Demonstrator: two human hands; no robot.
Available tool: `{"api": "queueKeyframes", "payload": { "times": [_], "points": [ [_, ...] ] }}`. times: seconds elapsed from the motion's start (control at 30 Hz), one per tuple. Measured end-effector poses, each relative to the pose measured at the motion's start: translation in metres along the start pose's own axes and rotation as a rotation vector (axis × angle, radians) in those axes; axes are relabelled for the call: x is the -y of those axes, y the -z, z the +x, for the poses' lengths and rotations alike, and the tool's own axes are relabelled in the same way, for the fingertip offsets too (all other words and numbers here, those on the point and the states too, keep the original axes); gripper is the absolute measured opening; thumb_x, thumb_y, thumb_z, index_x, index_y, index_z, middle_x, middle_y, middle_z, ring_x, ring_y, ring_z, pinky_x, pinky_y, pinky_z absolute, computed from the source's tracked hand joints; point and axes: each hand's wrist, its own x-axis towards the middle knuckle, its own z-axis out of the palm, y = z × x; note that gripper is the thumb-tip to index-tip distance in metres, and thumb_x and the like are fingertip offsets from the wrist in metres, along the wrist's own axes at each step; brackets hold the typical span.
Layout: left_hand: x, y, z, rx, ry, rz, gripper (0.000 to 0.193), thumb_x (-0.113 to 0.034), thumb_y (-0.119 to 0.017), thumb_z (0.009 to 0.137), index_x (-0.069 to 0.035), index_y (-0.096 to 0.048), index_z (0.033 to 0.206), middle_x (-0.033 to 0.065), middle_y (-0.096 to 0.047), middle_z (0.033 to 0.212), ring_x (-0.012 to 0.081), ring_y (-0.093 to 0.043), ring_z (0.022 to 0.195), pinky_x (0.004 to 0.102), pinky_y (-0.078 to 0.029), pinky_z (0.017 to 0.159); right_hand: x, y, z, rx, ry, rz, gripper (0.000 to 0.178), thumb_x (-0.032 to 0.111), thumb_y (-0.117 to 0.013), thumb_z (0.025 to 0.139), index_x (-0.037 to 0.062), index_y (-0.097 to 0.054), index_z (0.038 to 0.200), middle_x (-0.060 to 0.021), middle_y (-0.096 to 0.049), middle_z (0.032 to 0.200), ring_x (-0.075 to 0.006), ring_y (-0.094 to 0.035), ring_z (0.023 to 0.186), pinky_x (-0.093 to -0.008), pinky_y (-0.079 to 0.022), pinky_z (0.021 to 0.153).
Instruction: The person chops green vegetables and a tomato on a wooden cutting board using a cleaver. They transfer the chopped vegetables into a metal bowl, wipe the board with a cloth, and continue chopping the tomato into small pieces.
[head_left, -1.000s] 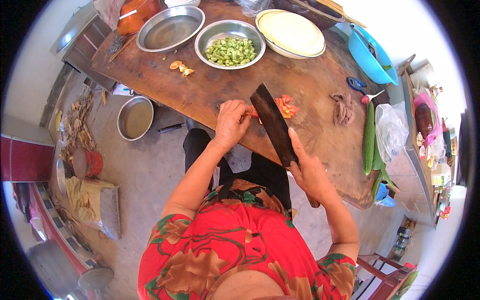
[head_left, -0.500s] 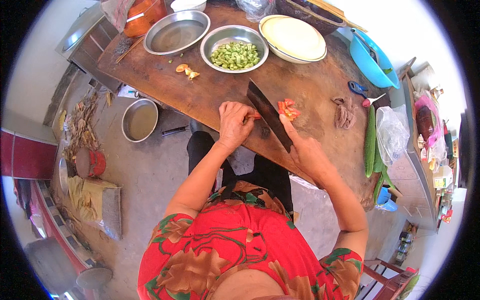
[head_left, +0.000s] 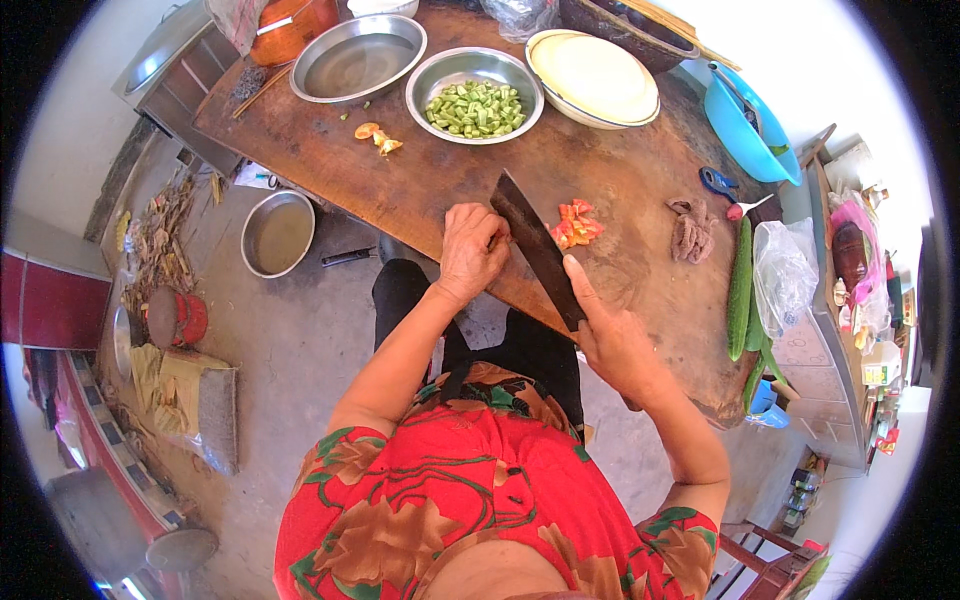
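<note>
Because the right hand (head_left: 615,340) was wrapped round the handle, one finger laid along the blade, its grip was firm on the knife (head_left: 540,245), which slanted away from the body over the worktop's near edge. The knife looked stiff and rather heavy, the handle being the safe place to take hold. The left hand (head_left: 475,245), fingers curled, was just beside the blade; whether its grip held anything, I could not tell. Red pieces (head_left: 575,225) lay heaped to the blade's right; they seemed light, soft and likely slippery, best gathered in a loose pinch.

The worktop (head_left: 640,285) was worn, stained brown wood. Toward its far side stood a bowl (head_left: 530,100) of green pieces (head_left: 475,108), between a basin (head_left: 335,100) and a cream-topped dish (head_left: 585,75). Rightward lay a cloth (head_left: 690,230) and a cucumber (head_left: 740,290). Below, a metal pan (head_left: 310,238) sat on the grey floor (head_left: 300,340).
</note>
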Motion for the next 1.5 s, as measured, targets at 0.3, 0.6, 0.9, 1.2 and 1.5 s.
{"api": "queueKeyframes", "payload": {
  "times": [0.3,0.6,0.9,1.2,1.5],
  "points": [
    [0.000,0.003,0.000,0.045,-0.001,0.002,0.013,-0.002,-0.068,0.068,-0.006,-0.061,0.079,0.0100,-0.059,0.084,0.0332,-0.055,0.093,0.0433,-0.040,0.088,0.001,-0.019,0.010,0.080,-0.015,-0.160,0.090,0.000,-0.051,0.081,0.0211,-0.007,0.157,-0.0253,-0.064,0.084,-0.0460,-0.064,0.069,-0.0563,-0.051,0.063],
    [-0.004,0.004,0.001,-0.008,0.077,-0.039,0.029,0.000,-0.067,0.067,-0.007,-0.059,0.093,0.0086,-0.056,0.086,0.0319,-0.053,0.093,0.0430,-0.039,0.087,-0.022,-0.016,0.005,-0.192,-0.003,0.348,0.089,-0.003,-0.054,0.082,0.0174,-0.011,0.157,-0.0217,-0.067,0.109,-0.0327,-0.067,0.072,-0.0443,-0.054,0.070],
    [0.004,0.024,-0.030,-0.064,0.185,0.025,0.054,-0.008,-0.071,0.068,-0.003,-0.050,0.117,0.0185,-0.051,0.122,0.0394,-0.046,0.117,0.0483,-0.034,0.104,-0.039,-0.022,-0.032,-0.427,-0.401,1.215,0.089,-0.006,-0.052,0.085,0.0235,-0.010,0.158,-0.0124,-0.065,0.090,-0.0106,-0.055,0.050,-0.0240,-0.048,0.041],
    [-0.008,0.018,-0.024,0.129,0.165,0.175,0.066,-0.022,-0.077,0.073,0.000,-0.047,0.128,0.0228,-0.046,0.133,0.0421,-0.040,0.128,0.0517,-0.029,0.111,-0.073,-0.046,-0.052,-0.539,-0.505,1.369,0.083,0.000,-0.054,0.091,0.0242,-0.010,0.157,-0.0106,-0.065,0.073,-0.0098,-0.054,0.046,-0.0230,-0.046,0.041],
    [-0.019,-0.026,0.003,0.338,0.192,0.183,0.082,-0.039,-0.076,0.078,0.003,-0.039,0.138,0.0257,-0.037,0.145,0.0434,-0.029,0.139,0.0513,-0.022,0.116,-0.085,-0.050,-0.041,-0.447,-0.523,1.394,0.086,0.000,-0.055,0.091,0.0285,-0.006,0.157,-0.0117,-0.066,0.075,-0.0121,-0.055,0.047,-0.0251,-0.047,0.043]
  ]
}}
